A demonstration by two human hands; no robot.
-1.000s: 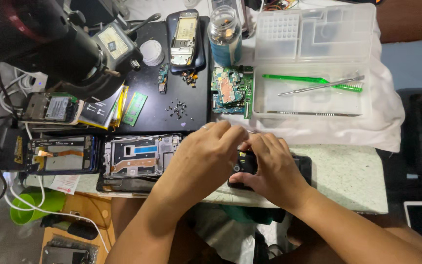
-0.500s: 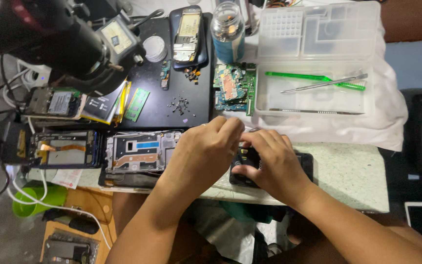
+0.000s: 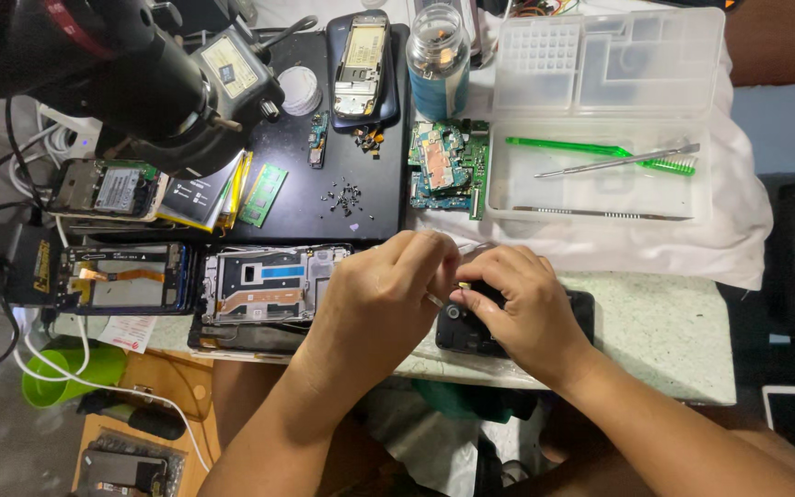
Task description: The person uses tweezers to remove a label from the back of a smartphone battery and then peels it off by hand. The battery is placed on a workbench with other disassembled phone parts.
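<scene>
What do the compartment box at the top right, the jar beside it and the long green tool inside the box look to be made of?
The compartment box looks like clear, slightly frosted plastic: the white cloth shows through it. The jar seems glass or clear plastic, glossy with highlights; which one cannot be told. The green tool looks like translucent plastic, evenly bright.

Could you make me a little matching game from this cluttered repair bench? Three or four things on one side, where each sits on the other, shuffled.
Things:
1. green brush
2. glass jar
3. small loose screws
4. black phone

Places:
A. on the black mat
B. under the left hand and right hand
C. inside the clear plastic tray
D. at the far edge, beside the tray's lid

Pairs: 1-C, 2-D, 3-A, 4-B
</scene>
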